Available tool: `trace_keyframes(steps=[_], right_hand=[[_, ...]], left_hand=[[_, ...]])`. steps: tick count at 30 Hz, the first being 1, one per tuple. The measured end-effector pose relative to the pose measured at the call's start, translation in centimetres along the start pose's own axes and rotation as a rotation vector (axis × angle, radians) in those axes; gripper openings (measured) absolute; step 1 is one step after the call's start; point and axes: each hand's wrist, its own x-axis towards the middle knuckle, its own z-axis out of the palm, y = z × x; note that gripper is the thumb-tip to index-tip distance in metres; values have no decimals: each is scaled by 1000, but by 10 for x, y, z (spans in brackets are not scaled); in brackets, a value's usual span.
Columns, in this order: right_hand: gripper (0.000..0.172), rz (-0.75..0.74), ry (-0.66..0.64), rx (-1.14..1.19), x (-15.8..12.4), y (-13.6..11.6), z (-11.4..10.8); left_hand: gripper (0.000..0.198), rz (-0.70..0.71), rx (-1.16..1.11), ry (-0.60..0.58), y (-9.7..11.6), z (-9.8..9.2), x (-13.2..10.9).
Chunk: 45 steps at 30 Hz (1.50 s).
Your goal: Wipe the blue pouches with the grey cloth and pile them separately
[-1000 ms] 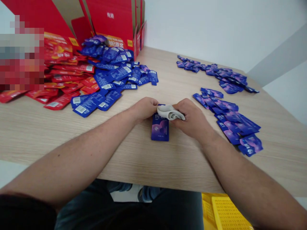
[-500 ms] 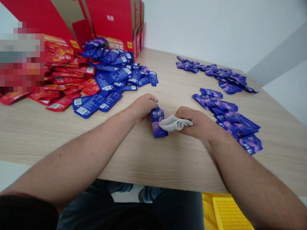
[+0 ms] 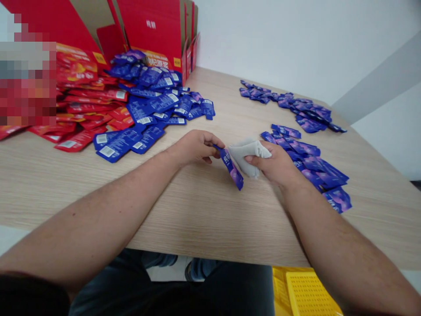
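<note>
Between the fingers of my left hand [image 3: 200,147] is the top end of a blue and purple pouch [image 3: 233,171], tilted so that its front is turned partly to the right. My right hand [image 3: 274,160] grips a folded pale grey cloth [image 3: 246,156], thumb on top, just right of the pouch. Whether the cloth touches the pouch's hidden side I cannot tell. Beyond my left hand lies a heap of blue pouches [image 3: 153,105], mostly with their barcode sides up. Beside my right hand, overlapping pouches [image 3: 315,164] lie front side up in a row.
A second row of purple-blue pouches [image 3: 296,105] runs along the table's [image 3: 197,210] far right. Red pouches [image 3: 88,109] are piled at the left, before tall red cartons [image 3: 154,26]. A yellow perforated crate [image 3: 312,289] stands below the table edge.
My left hand has turned the pouch from nearly face-up to a slant, its lower end now further right. The cloth has moved off the pouch's front toward its right side.
</note>
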Motion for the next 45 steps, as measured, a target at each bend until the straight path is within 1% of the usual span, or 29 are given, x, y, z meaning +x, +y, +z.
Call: trace_keyframes(steps=[3,4,6,7,9,11,13,16,18,20,21,22,23,24,26,27,28,29,30,33,34,35,36,37,39,40,41,43,45], right_hand=[[40,38,35,120,1,2,0],[42,40,48,163,1,1,-1],[41,12,80,208,-1,-2,-6],[38,-23,102,182,-1,-4,-9],[30,-141,129,-6,-3,-9,-11],[21,-289,105,-295,-5,-16,-8],[20,-405,21,-516,-8,-22,3],[33,-464,-197,-585,-13,-32,19],[33,-426,-412,-556,-17,-39,23],[27,-350,-658,-495,-19,-45,20],[23,-323,-734,-461,-19,-48,16],[19,-322,-756,-431,-19,-48,12],[15,-341,-712,-410,-18,-48,9],[12,-372,-602,-401,-17,-46,7],[10,-422,-305,-420,-14,-41,6],[11,-429,-198,-447,-13,-38,7],[13,-428,-147,-480,-13,-36,10],[15,-425,-160,-511,-13,-34,12],[18,-424,-229,-529,-13,-35,15],[18,-374,-595,-476,-17,-42,17],[16,-348,-682,-444,-18,-45,15],[14,-334,-723,-420,-19,-48,13],[12,-336,-702,-411,-19,-49,11],[10,-352,-618,-420,-19,-49,8],[9,-411,-365,-472,-16,-44,5],[10,-437,-273,-508,-14,-40,5],[12,-456,-225,-547,-13,-35,6],[18,-470,-210,-619,-10,-27,11],[23,-450,-170,-676,-9,-22,16]], left_hand=[[5,137,131,25,-1,0,1],[3,160,126,25,-1,0,1],[8,138,65,11,0,3,0],[9,105,41,4,0,5,-1],[9,30,45,-7,0,10,-2],[10,-9,116,-39,0,16,-2],[9,8,183,-45,-2,19,-2],[9,66,233,56,-6,20,0],[11,68,238,94,-9,19,1],[14,31,171,104,-10,19,2],[14,6,114,103,-10,20,2],[15,-19,60,105,-10,21,2],[16,-38,21,103,-9,22,2],[16,-47,9,92,-8,22,2],[15,-29,63,64,-7,23,2],[16,-15,103,62,-6,23,1],[17,-4,142,66,-6,23,1],[17,9,183,75,-6,22,1],[17,24,229,88,-6,21,1],[16,71,323,135,-8,18,2],[17,80,315,149,-9,18,3],[18,82,294,154,-11,17,4],[19,80,272,151,-12,17,5],[20,81,260,137,-13,17,6],[20,91,269,99,-15,18,6],[18,89,260,82,-15,18,7],[15,79,227,60,-15,19,6],[9,36,121,-1,-14,19,5],[21,7,53,-80,-13,20,4]])
